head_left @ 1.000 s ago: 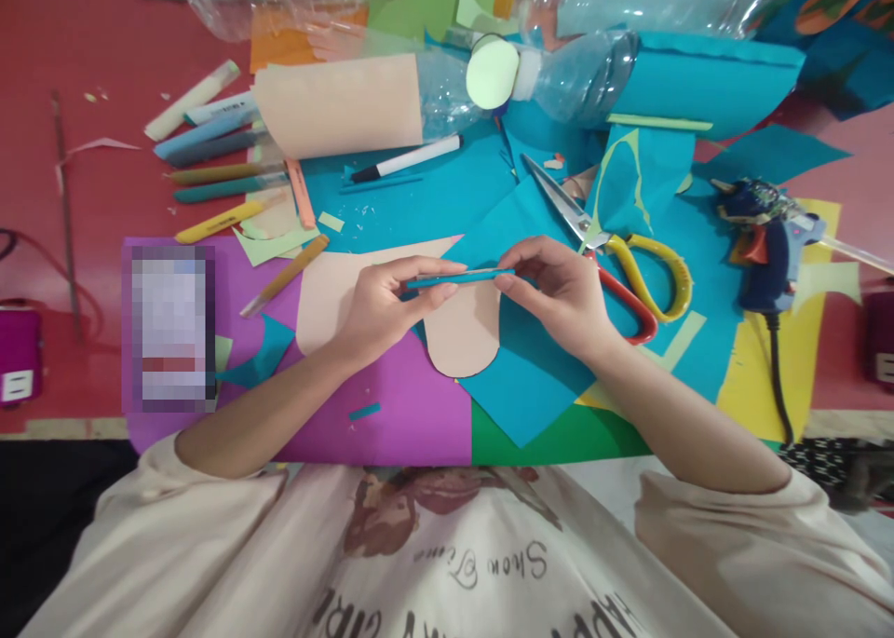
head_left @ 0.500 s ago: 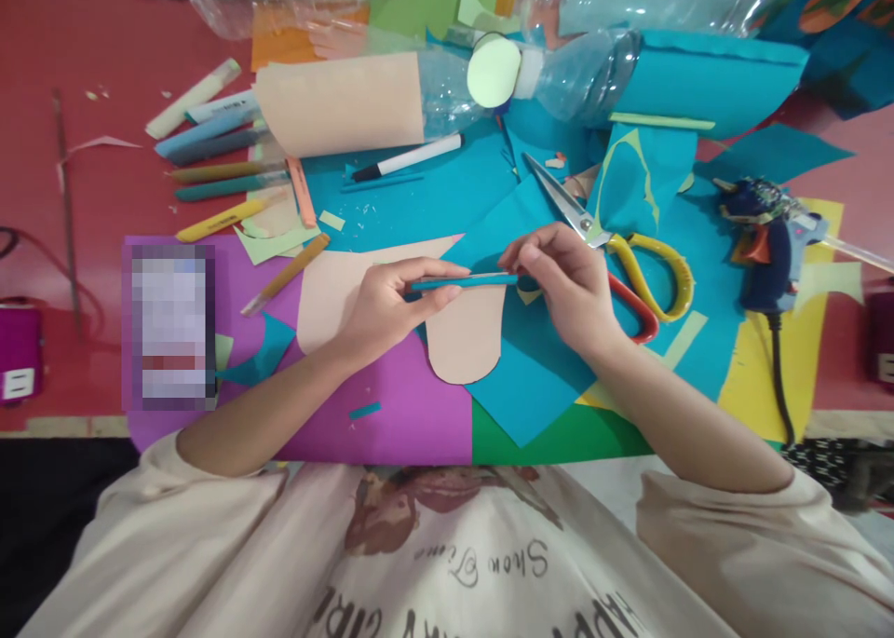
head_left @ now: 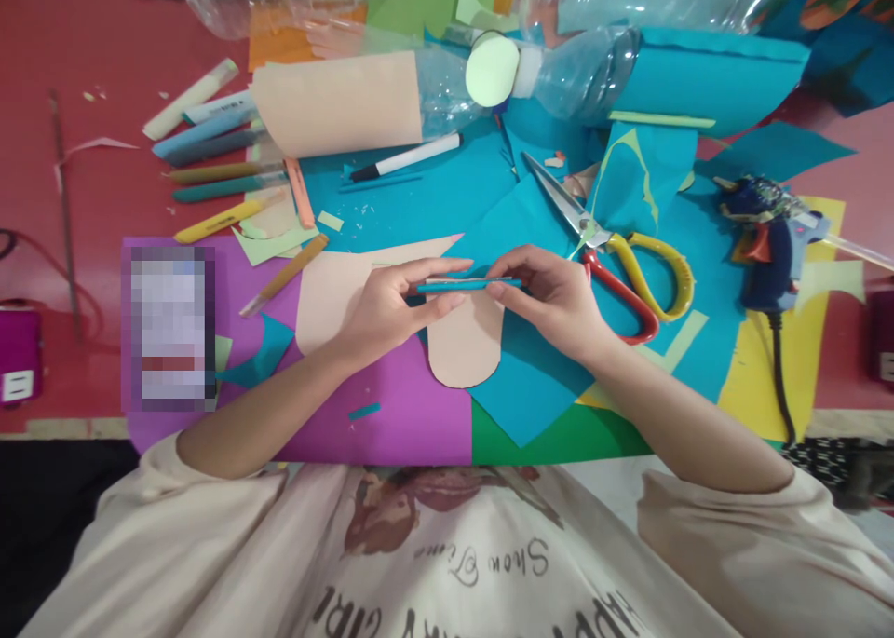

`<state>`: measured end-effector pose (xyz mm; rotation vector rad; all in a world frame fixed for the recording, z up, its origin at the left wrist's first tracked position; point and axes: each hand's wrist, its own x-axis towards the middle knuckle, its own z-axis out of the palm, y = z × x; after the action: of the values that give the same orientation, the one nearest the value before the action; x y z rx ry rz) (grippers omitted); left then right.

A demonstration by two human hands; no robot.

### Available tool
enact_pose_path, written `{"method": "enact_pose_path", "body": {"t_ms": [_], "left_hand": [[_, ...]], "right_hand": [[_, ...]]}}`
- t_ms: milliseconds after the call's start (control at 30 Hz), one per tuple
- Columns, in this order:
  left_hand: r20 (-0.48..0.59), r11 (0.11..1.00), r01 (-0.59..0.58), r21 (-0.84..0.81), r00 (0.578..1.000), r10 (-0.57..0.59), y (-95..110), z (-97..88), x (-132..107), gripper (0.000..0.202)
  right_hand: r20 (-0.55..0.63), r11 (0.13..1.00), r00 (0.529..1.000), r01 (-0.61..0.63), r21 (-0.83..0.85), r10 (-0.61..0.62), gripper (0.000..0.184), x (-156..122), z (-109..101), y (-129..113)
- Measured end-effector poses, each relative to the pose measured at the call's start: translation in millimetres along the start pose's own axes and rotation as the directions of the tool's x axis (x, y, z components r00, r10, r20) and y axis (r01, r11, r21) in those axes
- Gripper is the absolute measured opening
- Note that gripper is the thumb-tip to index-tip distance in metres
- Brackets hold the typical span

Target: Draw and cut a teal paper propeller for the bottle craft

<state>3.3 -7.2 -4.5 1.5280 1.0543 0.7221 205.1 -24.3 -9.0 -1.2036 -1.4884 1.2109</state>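
Between my hands is a thin blue paper piece (head_left: 469, 286), seen nearly edge-on with a pale upper edge. My left hand (head_left: 384, 309) pinches its left part, thumb below and fingers above. At its right end, my right hand (head_left: 562, 293) grips it with thumb and fingertips. Just under it lies a peach paper cutout (head_left: 465, 345) with a rounded bottom. A larger peach sheet (head_left: 325, 293) is partly hidden by my left hand. Scissors (head_left: 592, 235) with red and yellow handles rest just beyond and to the right of my right hand.
Plastic bottles wrapped in peach paper (head_left: 342, 102) and blue paper (head_left: 719, 84) lie across the back. Several markers (head_left: 223, 219) are at left, near a blurred phone (head_left: 169, 326). A glue gun (head_left: 772, 256) with its cord lies right. Paper scraps cover the blue sheet (head_left: 391, 214).
My right hand has moved slightly left and down, and its fingers have closed on the right end of the blue paper piece. The left hand has barely moved.
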Motion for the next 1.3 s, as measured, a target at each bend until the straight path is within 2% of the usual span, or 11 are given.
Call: {"method": "enact_pose_path", "body": {"t_ms": [400,633,867,967,1100,1300], "left_hand": [[-0.009,0.999,-0.02,0.028,1.0,0.02,1.0,-0.2,-1.2,0.026],[-0.001,0.999,-0.039,0.028,0.999,0.039,0.0,0.7,-0.7,0.024],[-0.013,0.997,0.04,-0.061,0.999,-0.041,0.2,0.9,-1.5,0.046],[0.019,0.996,0.044,-0.078,0.999,-0.043,-1.1,-0.9,-0.1,0.042],[-0.006,0.998,0.036,-0.044,0.999,-0.037,-4.4,-3.2,1.3,0.035],[-0.047,0.999,0.039,-0.006,0.998,-0.039,-8.5,-4.1,1.0,0.032]], "right_hand": [[0.001,0.999,0.999,0.041,0.003,-0.041,0.032,0.0,-1.3,2.0],[0.019,1.0,1.0,-0.002,0.019,0.002,0.037,-0.6,-0.4,3.5],[-0.028,1.0,1.0,0.014,-0.025,-0.014,0.034,-0.9,-2.0,2.3],[-0.044,1.0,0.999,0.012,-0.012,-0.013,0.032,-1.3,-2.4,2.3],[-0.052,0.999,0.998,0.039,0.004,-0.039,0.027,-1.6,-2.1,1.9],[-0.045,0.999,0.999,0.025,-0.022,-0.026,0.03,-1.2,-2.5,1.5]]}}
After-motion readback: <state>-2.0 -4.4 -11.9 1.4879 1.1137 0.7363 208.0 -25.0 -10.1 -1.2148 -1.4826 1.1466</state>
